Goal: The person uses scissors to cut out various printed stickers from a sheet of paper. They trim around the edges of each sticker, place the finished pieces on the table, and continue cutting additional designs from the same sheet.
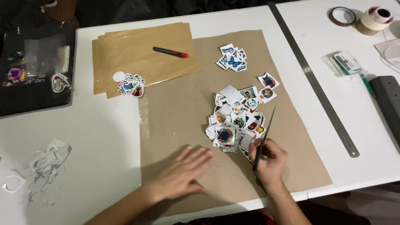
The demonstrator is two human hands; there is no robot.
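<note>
Gripping slim dark scissors [264, 135] point-up, the right hand [271, 160] works a heap of cut paper stickers [235, 123] at twelve o'clock; the left hand [183, 173], flat and open, steadies the brown kraft paper sheet [179, 108].

Head view, steeply down, tabletop near

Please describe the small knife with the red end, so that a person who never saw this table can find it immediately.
Start at the stack of tan paper sheets at the far left of the white table. The utility knife lies alone on top, near the far edge. It is slim, black with a red end, unlike the sticker pile on the sheets' near edge.
</note>
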